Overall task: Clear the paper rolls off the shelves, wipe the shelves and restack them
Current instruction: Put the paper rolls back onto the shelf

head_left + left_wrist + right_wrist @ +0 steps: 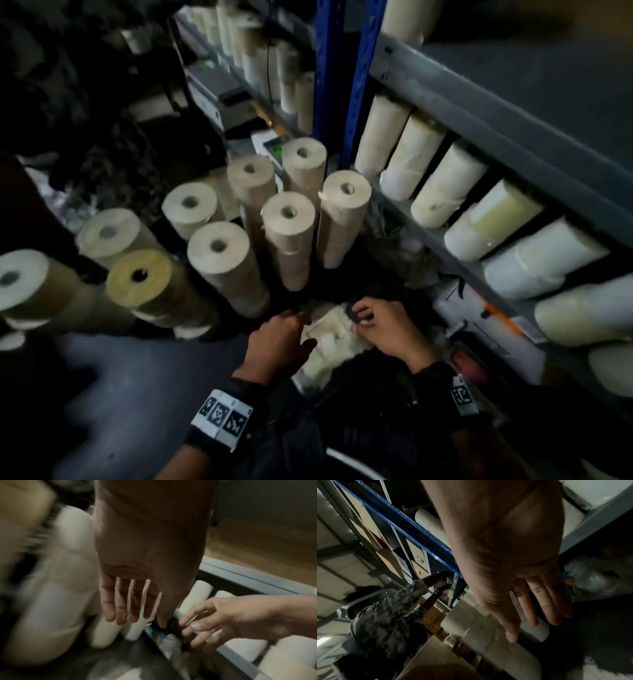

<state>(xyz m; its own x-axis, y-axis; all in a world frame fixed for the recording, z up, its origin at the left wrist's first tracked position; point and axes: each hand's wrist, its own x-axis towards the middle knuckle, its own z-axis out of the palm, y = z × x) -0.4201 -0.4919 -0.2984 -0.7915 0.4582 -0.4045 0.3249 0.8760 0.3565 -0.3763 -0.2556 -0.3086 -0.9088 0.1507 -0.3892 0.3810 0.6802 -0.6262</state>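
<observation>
Several beige paper rolls (pixel 289 240) stand on end on the dark floor left of the rack. More rolls (pixel 442 185) lie side by side on the grey lower shelf (pixel 428 236) at the right. Low in front of me, both hands reach down to a white crumpled cloth (pixel 329 337) on the floor. My left hand (pixel 301 325) has its fingers (pixel 126 608) straight and holds nothing. My right hand (pixel 359 322) hovers over the cloth's far edge with fingers (pixel 197 626) loosely spread; its fingers (pixel 539 612) grip nothing in the right wrist view.
A blue rack upright (pixel 329 68) stands behind the floor rolls. The bare grey upper shelf (pixel 513 68) is at the right. Another person (pixel 385 615) in a patterned top works at the rack further left. Boxes and bags lie under the lowest shelf (pixel 479 315).
</observation>
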